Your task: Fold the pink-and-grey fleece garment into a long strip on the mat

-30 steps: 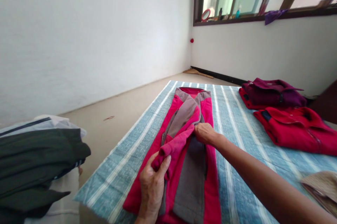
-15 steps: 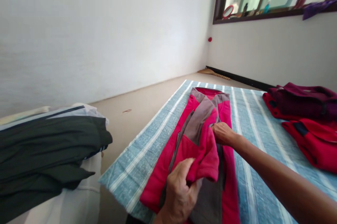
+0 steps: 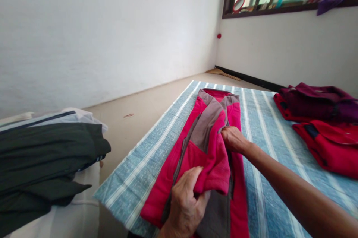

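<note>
Fingers [image 3: 193,174] of the left hand [image 3: 184,202] are pinching a pink sleeve [image 3: 216,171] near its end; beyond them, the right hand [image 3: 234,139] is curling at its edge, fingertips hidden, grip unclear. The pink-and-grey jacket [image 3: 170,169] is lying beneath both.

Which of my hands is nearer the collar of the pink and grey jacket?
Right. Your right hand is a little below the collar, against the sleeve; your left hand is farther down, holding the sleeve's end.
</note>
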